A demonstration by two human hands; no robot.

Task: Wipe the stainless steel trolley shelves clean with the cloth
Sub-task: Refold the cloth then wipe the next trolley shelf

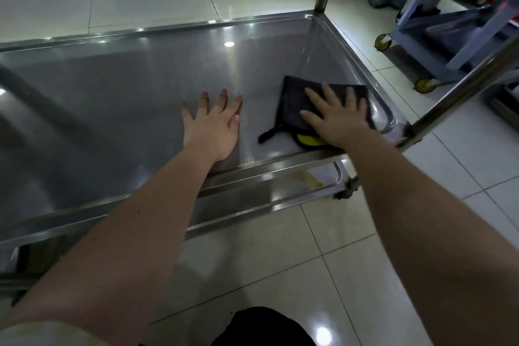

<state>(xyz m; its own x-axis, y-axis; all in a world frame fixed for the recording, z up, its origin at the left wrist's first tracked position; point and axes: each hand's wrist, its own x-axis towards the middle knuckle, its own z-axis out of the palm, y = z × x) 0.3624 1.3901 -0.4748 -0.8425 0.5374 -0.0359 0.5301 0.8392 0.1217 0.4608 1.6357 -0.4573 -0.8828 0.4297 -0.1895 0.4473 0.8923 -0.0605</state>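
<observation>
Step in hand: the middle shelf (126,87) of the stainless steel trolley is being wiped, and the work is judged to be at its near right corner.
Cloth: a dark cloth (292,98) with a yellow patch at its near edge is laid flat on that shelf, close to the right rim.
Right hand (334,118): the fingers are spread and pressed flat on the cloth; nothing is pinched.
Left hand (213,123): the fingers are spread and the palm is laid on bare steel just left of the cloth, apparently for support.
Next move: a sweep leftward across the rest of the shelf is probably called for, under even pressure. The lower shelf (252,196), where a yellowish mark is seen, is likely yet to be done.
Writing: no brand, label or lettering can be read.
</observation>
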